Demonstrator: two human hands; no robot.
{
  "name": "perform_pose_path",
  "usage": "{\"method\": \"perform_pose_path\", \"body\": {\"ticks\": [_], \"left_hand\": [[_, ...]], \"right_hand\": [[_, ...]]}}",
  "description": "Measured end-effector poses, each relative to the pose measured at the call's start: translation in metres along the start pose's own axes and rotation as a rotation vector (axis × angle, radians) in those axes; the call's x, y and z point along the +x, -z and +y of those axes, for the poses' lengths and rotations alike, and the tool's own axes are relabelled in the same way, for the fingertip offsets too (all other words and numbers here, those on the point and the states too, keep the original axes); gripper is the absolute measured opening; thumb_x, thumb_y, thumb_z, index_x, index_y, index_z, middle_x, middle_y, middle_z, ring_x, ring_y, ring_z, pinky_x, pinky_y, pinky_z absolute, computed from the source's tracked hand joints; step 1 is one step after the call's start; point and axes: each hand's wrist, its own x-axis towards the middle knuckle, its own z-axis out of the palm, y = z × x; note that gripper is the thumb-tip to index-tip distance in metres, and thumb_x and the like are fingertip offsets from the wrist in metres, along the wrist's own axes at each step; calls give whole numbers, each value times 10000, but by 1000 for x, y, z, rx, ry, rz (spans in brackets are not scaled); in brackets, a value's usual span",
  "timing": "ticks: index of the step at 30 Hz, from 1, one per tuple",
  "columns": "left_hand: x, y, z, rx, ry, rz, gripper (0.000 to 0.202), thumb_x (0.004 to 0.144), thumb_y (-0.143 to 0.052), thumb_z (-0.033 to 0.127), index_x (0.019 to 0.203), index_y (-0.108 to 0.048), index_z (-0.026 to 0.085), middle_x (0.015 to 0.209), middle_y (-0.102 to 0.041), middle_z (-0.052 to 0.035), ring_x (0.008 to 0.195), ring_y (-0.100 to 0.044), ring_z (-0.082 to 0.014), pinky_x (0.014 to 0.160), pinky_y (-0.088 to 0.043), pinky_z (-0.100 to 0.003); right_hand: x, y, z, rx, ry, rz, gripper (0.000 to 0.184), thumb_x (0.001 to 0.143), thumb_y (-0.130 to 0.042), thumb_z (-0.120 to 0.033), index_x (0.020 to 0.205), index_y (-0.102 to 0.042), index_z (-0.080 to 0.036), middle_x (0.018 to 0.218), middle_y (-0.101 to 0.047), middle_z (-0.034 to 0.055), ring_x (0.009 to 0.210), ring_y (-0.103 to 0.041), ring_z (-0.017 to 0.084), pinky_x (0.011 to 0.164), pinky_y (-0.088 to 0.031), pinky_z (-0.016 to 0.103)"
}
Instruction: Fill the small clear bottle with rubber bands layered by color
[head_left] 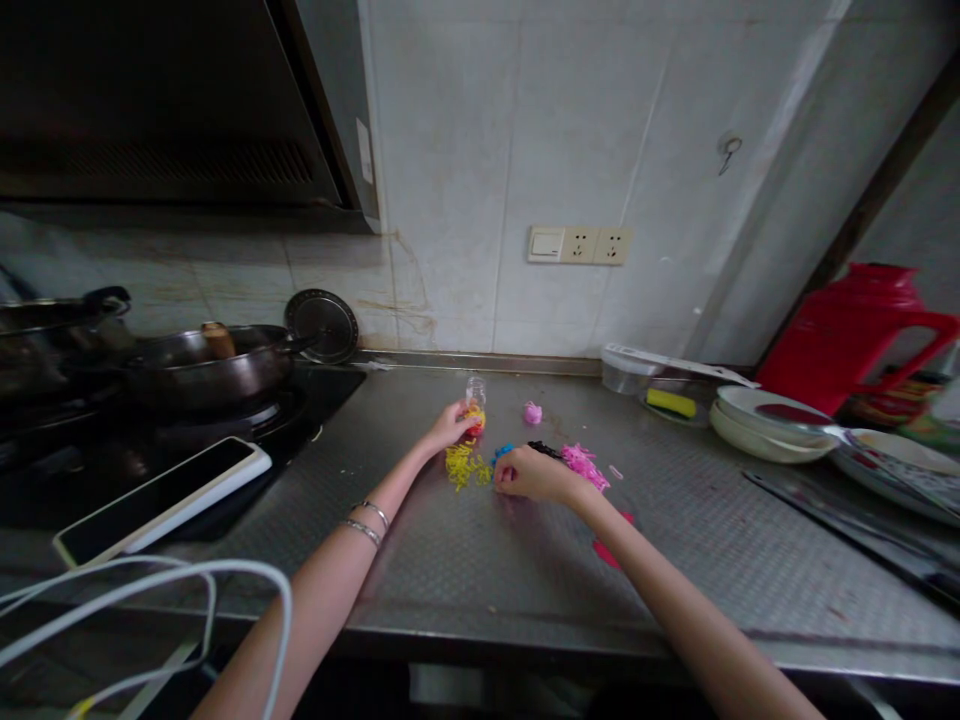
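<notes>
My left hand [450, 424] is closed around a small clear jar [476, 392] with yellow and red bits at its lower end. Just in front of it lies a loose pile of yellow rubber bands [463, 466]. My right hand [529, 472] is low over the counter, fingers pinched together; whatever they hold is hidden. Blue bands [501, 453] peek out behind that hand, black bands [546, 450] lie at its back, and a pink pile [583, 465] sits to its right. A small pink lid-like object [532, 412] stands farther back. Something red [611, 545] lies partly under my right forearm.
A metal counter [435, 570] spans the front. To the left are a stove with a pan [210, 370], a white-edged phone-like device [161, 500] and white cables [247, 566]. On the right stand bowls [772, 440], a yellow sponge [671, 403], a long knife-like tool [825, 520] and a red thermos [832, 335].
</notes>
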Motion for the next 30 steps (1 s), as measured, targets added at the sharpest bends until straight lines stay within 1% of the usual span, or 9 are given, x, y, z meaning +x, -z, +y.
{"method": "perform_pose_path", "body": {"ticks": [6,13,15,18,20,22,24,26,30], "left_hand": [[1,0,-1,7,-4,10,404,683,-603,214,1056,-510,89,1007,-608,-99,920,-564,-177,882,-399,-347],[2,1,-5,-16,11,23,431,669,-625,230,1065,-519,98,1031,-601,-102,937,-561,-184,890,-396,-359],[2,1,-5,-28,21,25,437,667,-628,232,1067,-517,94,1037,-599,-108,935,-563,-185,884,-400,-358],[1,0,-4,-33,21,24,426,665,-630,222,1057,-519,97,1019,-607,-103,925,-564,-183,873,-406,-352],[1,0,-2,-23,16,15,423,664,-627,218,1055,-518,98,1003,-612,-97,920,-564,-182,871,-405,-349],[1,0,1,-12,14,3,419,666,-620,223,1052,-518,96,990,-614,-93,915,-565,-181,870,-403,-349],[0,0,2,-3,9,-5,405,668,-611,229,1041,-524,96,980,-614,-90,909,-566,-184,865,-402,-352],[0,0,3,5,-2,-12,390,671,-605,232,1029,-528,98,974,-612,-87,906,-565,-185,860,-402,-354],[-1,1,2,17,-15,-29,350,692,-582,244,1005,-525,98,921,-618,-72,884,-566,-177,835,-412,-337]], "right_hand": [[3,-5,-1,-88,-22,11,217,705,-455,-165,769,-661,-178,750,-657,41,653,-568,123,564,-347,187],[2,-4,-3,-128,1,3,176,671,-483,-167,726,-650,-178,699,-641,32,590,-538,119,480,-289,193],[7,-3,-1,-86,27,26,172,670,-484,-172,717,-649,-172,670,-629,22,557,-514,105,478,-286,190],[21,-1,2,37,101,115,194,684,-463,-155,733,-651,-158,641,-608,4,554,-492,87,509,-307,178],[32,0,4,124,159,185,216,698,-456,-155,782,-654,-152,649,-604,-3,572,-490,83,537,-324,174],[42,0,4,187,189,215,232,709,-471,-182,848,-653,-145,659,-607,-1,575,-490,85,544,-336,176],[48,1,5,214,196,189,240,709,-489,-200,869,-656,-136,662,-615,5,574,-497,88,545,-348,178],[50,2,7,214,193,150,227,703,-490,-183,838,-667,-137,684,-632,14,596,-516,95,564,-364,181],[45,3,12,199,185,80,204,662,-510,-156,787,-671,-149,734,-649,16,660,-553,107,604,-389,180]]}}
